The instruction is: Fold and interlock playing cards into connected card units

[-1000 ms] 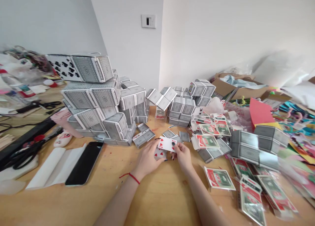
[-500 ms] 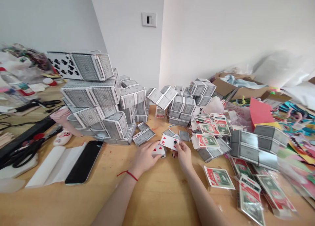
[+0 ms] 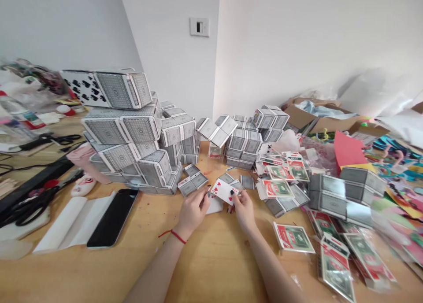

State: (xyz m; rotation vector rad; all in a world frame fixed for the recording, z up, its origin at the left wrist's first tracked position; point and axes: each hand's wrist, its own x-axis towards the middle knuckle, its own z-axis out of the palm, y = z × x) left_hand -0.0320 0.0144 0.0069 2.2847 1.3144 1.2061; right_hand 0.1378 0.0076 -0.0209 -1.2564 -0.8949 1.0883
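Note:
Both my hands meet at the middle of the wooden table (image 3: pixel 205 267). My left hand (image 3: pixel 193 210), with a red string round its wrist, pinches the left edge of a playing card (image 3: pixel 224 190) with red hearts. My right hand (image 3: pixel 243 208) pinches the same card at its right edge, holding it tilted above the table. Under the card a small stack of cards (image 3: pixel 214 204) lies on the wood. Just beyond my fingers lie small grey-backed folded card pieces (image 3: pixel 193 182).
A tall pile of cubes made of grey-backed cards (image 3: pixel 132 135) stands at the left, a lower pile (image 3: pixel 246 138) behind centre. A black phone (image 3: pixel 112 219) and white paper (image 3: pixel 71 223) lie left. Sealed card packs (image 3: pixel 294 238), coloured paper and cardboard boxes crowd the right. Scissors (image 3: pixel 23 208) lie far left.
My left hand has come off the stack on the table and taken the heart card's left edge; the card is now tilted and held by both hands.

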